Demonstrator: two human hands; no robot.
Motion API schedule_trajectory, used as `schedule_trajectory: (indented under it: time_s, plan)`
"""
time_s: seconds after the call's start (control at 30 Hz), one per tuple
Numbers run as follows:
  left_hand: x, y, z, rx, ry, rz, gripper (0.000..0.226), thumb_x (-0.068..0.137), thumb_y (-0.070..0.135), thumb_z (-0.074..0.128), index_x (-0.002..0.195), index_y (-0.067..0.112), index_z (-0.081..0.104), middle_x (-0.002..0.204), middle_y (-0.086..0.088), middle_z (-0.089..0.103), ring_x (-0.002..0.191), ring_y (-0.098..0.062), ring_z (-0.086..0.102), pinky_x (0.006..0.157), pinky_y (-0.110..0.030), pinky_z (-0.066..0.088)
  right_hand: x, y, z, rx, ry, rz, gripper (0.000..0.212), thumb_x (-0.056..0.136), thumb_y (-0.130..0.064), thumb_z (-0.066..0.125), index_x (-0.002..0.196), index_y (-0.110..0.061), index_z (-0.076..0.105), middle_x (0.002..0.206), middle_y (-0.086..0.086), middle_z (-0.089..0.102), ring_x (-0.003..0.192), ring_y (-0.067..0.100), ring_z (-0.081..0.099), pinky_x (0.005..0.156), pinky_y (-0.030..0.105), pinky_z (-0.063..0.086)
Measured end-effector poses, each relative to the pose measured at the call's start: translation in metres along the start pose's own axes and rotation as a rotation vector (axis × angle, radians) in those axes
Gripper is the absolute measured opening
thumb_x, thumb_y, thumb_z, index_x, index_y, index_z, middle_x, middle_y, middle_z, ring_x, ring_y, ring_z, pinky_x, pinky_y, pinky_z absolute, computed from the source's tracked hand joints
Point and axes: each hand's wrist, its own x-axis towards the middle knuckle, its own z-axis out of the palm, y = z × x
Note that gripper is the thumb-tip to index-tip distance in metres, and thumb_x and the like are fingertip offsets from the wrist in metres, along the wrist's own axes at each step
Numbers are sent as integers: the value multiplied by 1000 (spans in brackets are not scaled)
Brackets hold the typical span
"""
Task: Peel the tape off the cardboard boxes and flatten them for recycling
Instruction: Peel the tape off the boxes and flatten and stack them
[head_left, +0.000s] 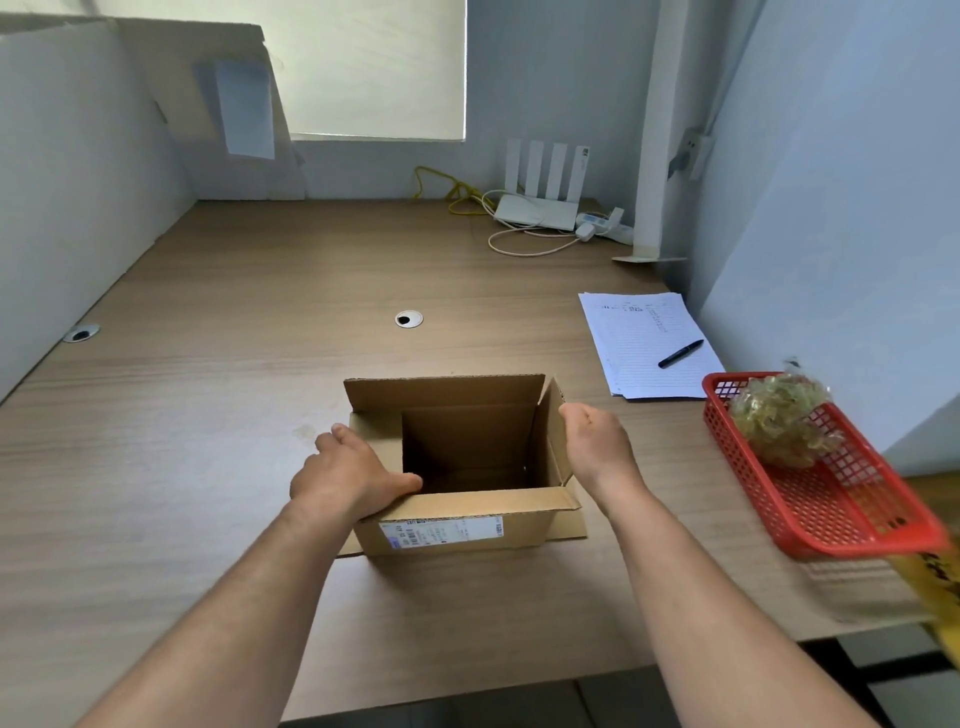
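Your left hand (348, 475) lies flat, fingers relaxed, on the left flap (382, 441) of the open cardboard box (483, 504), your right hand (600, 441) is against the upright right flap (551, 436) with fingers hidden, grip untellable, and the box stands on the wooden desk (260, 291) beside a red basket (779, 499).

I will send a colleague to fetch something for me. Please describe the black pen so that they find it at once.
Go to the right side of the wooden desk, near the wall, where a stack of lined sheets lies just behind the red plastic basket. The black pen lies slantwise on those sheets, the only dark, slim thing on the white paper.
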Motion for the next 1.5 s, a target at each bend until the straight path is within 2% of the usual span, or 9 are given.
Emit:
schedule_trajectory:
  time_s: [0.13, 0.27, 0.37, 0.5, 0.6, 0.83, 1.03, 1.37, 1.5]
  plan:
    - [-3, -15, -8, -487, -16, 45, 47, 74, 48, 54, 89, 4, 61, 85, -9, 63, 79, -26, 61, 69, -36, 51, 4, 5, -5, 114, -37, 32, 33, 91, -17, 39, 60, -17, 28, 61, 1, 29, 63, 17, 28, 60, 33, 25]
    - [-8, -36, -16, -1115, -188, -38, 21, 92, 27, 45, 87, 11, 57, 78, -8, 54, 74, -24, 54, 90, -52, 53, 10, 7, -10, 306, -99, 133, 27, 88, -27, 43, 64, -14, 45, 65, 5, 43, 65, 22, 43, 62, 34, 44]
    - [-6, -39, -11, -1079, -244, -42, 28, 95, 40, 46, 96, 16, 60, 95, -9, 60, 93, -25, 59, 96, -52, 49, 12, 4, -8, 345, -153, 153, 31, 93, -21, 42, 64, -15, 52, 64, 1, 48, 62, 18, 47, 60, 32, 48]
    - [-1, -38, -13, -1049, -337, -22, 73, 80, 78, 44, 127, 24, 57, 122, -9, 63, 115, -28, 57, 96, -49, 47, 16, 3, -8, 266, -272, 240, 45, 89, -59, 43, 96, -21, 66, 94, -4, 63, 90, 17, 58, 71, 35, 51]
    - [2, -36, -20, -1163, -365, -76, 106, 63, 88, 41, 144, 20, 42, 137, -13, 53, 123, -32, 51, 99, -56, 44, 17, -2, -13, 374, -314, 336, 61, 88, -71, 35, 110, -19, 59, 95, 0, 62, 85, 13, 58, 61, 35, 46]
    - [8, -22, -45, -1477, -280, 51, 102, 77, 86, 26, 148, 13, 35, 133, -6, 53, 126, -26, 48, 103, -61, 38, 38, -9, -25, 677, -244, 270, 76, 90, -71, 25, 131, -12, 50, 97, 3, 59, 91, 13, 54, 69, 37, 42]
    - [9, -29, -28, -1604, -327, 107, 101, 72, 90, 29, 131, 14, 57, 130, -13, 60, 121, -24, 55, 95, -56, 46, 45, 11, -24, 772, -206, 188, 72, 93, -66, 21, 130, -13, 53, 102, 3, 65, 100, 15, 58, 90, 43, 39]
    - [4, -38, 25, -1388, -357, -65, 88, 69, 83, 36, 120, 15, 60, 111, -12, 64, 101, -24, 61, 72, -39, 50, 29, 76, 17, 793, -173, 345, 66, 95, -60, 28, 123, -8, 57, 91, 10, 64, 94, 22, 60, 98, 47, 41]
    - [7, -39, 33, -1362, -348, -86, 85, 67, 81, 43, 121, 17, 60, 114, -8, 65, 97, -22, 64, 71, -37, 51, 32, 81, 23, 723, -151, 339, 59, 97, -54, 30, 123, -9, 57, 96, 7, 62, 88, 15, 59, 77, 32, 48]
